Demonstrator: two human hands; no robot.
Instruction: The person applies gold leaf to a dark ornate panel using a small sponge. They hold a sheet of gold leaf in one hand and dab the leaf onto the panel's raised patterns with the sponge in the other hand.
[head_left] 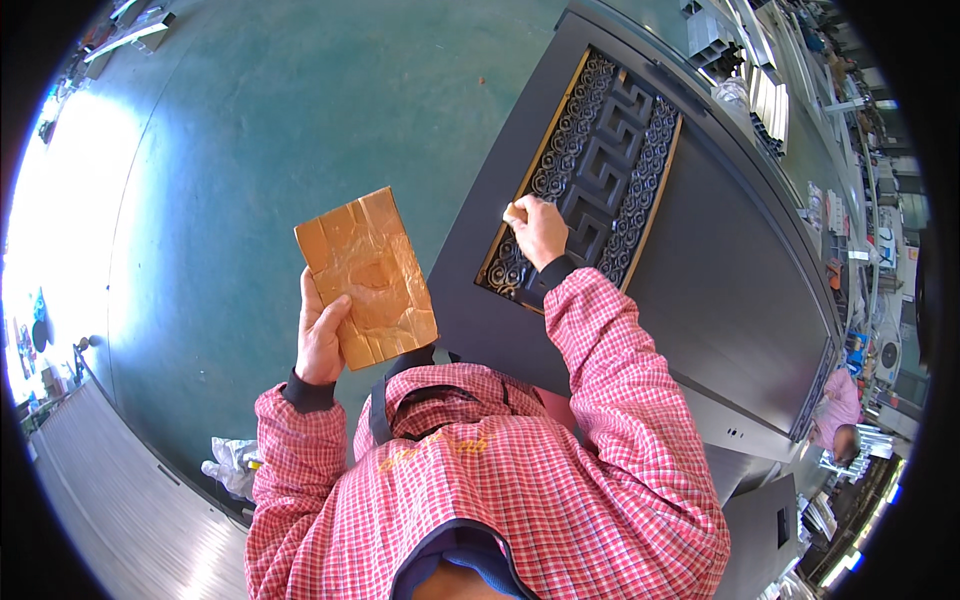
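My left hand (322, 335) grips a flat piece of cardboard (375, 270), its thumb on top and its fingers underneath. Shiny gold-brown smears and creases cover the cardboard's face. Ahead and to the right lies a large dark grey door (740, 270) with a black relief panel (610, 140) of rosettes and a square key pattern. A thin gold border (547, 140) runs along the panel's edges. Fingers pinched, my right hand (541, 236) holds a small tan piece (513, 213) at the panel's left border. Its kind is too small to make out.
Green floor (280, 120) spreads beyond my left hand. A ribbed metal sheet (130, 490) lies at lower left near crumpled white plastic (232, 466). Metal profiles (720, 40) are stacked beyond the door. Another person (838, 410) is at the far right.
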